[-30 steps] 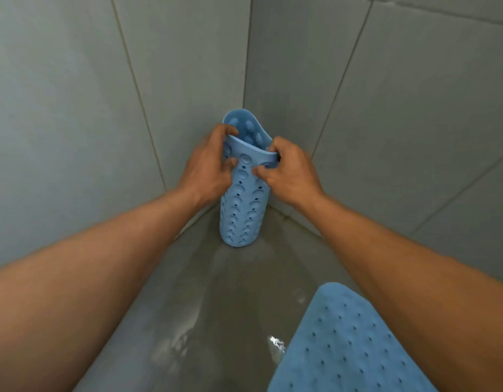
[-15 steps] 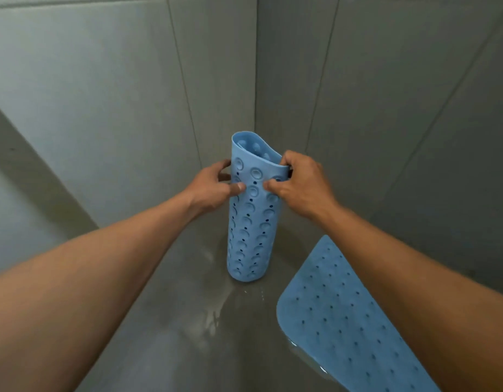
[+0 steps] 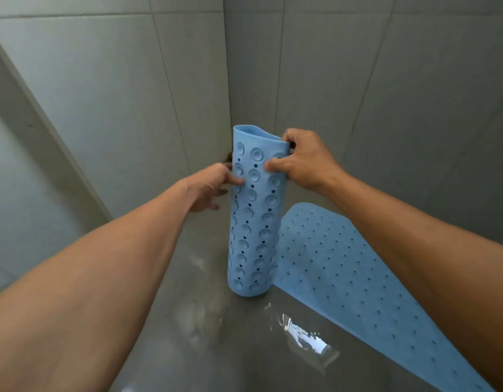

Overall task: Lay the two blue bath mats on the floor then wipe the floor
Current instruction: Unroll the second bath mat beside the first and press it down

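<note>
1. Nearest you, your left forearm and right forearm reach forward, one on each side of the rolled mat.
2. On the grey floor, a glinting wet patch lies in front of the rolled mat's lower end and a little to its right.
3. The flat mat lies spread on the floor to the right of the rolled mat, small holes showing on its upper face. Its rounded far end sits just beside the roll's lower half, and its near part passes under your right forearm.
4. The rolled mat is a blue tube standing upright, with its suction cups and holes facing outward. You cannot tell whether its lower end touches the floor or hangs just above it.
5. Your left hand grips the roll's left side below the top rim, with the thumb on the front face and fingertips reaching round behind.
6. Your right hand has its grip closed on the roll's top right edge, with the thumb pressed to the front and the fingers hooked over the rim.
7. Behind the rolled mat, grey tiled walls meet in a corner.
</note>
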A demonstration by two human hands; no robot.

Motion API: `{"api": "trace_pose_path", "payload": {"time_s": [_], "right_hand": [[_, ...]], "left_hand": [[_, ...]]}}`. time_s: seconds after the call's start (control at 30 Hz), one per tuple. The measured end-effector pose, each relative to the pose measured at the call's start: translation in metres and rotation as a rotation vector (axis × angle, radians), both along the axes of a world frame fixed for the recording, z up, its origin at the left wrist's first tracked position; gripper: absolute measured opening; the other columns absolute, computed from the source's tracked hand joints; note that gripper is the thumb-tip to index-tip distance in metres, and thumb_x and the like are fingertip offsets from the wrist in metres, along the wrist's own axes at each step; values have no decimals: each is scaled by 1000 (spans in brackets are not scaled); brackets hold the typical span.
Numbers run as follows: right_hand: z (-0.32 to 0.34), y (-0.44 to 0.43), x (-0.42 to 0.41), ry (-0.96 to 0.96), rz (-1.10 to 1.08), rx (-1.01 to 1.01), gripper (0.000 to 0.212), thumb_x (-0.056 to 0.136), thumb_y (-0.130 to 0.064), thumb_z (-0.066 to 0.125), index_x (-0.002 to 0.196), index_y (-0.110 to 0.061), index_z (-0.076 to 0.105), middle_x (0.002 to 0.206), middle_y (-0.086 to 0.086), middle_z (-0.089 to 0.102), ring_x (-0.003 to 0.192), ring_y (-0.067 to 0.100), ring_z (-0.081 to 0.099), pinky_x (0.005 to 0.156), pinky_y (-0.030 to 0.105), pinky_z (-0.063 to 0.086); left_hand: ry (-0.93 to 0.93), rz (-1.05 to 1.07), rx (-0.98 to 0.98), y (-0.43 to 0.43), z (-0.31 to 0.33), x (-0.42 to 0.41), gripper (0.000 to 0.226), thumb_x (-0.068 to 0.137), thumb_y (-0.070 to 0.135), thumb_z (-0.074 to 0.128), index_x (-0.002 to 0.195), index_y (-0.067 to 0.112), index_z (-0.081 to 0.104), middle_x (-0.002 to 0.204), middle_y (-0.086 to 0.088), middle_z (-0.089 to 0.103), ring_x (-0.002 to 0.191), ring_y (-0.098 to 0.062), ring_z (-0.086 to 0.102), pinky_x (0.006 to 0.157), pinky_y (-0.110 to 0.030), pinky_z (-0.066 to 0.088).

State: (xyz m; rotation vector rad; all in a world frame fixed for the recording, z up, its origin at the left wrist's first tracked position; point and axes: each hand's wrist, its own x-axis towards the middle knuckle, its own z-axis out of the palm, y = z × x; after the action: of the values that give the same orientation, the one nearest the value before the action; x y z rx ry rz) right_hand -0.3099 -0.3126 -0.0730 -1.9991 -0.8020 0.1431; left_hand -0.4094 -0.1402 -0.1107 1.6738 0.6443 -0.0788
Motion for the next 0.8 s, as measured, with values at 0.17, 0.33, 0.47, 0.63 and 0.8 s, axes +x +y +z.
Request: {"api": "trace_pose_path", "payload": {"time_s": [0.17, 0.33, 0.47, 0.63, 0.8], "right_hand": [[-21, -22, -22, 121, -34, 64, 39, 59, -10, 85, 70, -21, 50, 81, 9, 61, 82, 31, 69, 69, 61, 58], [-11, -41, -58, 190, -69, 77, 39, 70, 3, 81, 77, -17, 49, 86, 11, 62, 89, 31, 71, 69, 50, 62], [-5, -58, -97, 244, -103, 138, 38, 74, 6, 78, 86, -15, 49, 86, 8, 62, 76, 21, 67, 66, 46, 63], [-27, -80, -142, 398, -245, 324, 61, 73, 3, 80, 123, -15, 49, 110, 12, 67, 84, 24, 72, 63, 37, 62], [-55, -110, -166, 553, -305, 451, 53, 71, -13, 88, 115, 2, 63, 106, 13, 75, 91, 22, 75, 84, 34, 60]], "left_hand": [[-95, -76, -57, -13, -39, -22, 45, 90, 20, 63, 130, 38, 54, 127, 8, 63, 119, -22, 55, 110, -58, 30], [-176, -76, -4, -24, -47, -47, 70, 76, 34, 76, 138, 37, 44, 125, 8, 64, 119, -19, 55, 109, -60, 24], [-173, -150, -52, -38, -52, -73, 78, 68, 51, 75, 138, 39, 44, 130, 8, 61, 121, -23, 55, 109, -63, 24], [-134, -240, -43, -56, -50, -106, 62, 80, 53, 71, 135, 39, 46, 127, 4, 63, 118, -29, 56, 105, -71, 26], [-173, -313, -102, -73, -58, -117, 46, 88, 48, 68, 129, 36, 51, 117, 3, 72, 106, -24, 69, 94, -58, 51]]}}
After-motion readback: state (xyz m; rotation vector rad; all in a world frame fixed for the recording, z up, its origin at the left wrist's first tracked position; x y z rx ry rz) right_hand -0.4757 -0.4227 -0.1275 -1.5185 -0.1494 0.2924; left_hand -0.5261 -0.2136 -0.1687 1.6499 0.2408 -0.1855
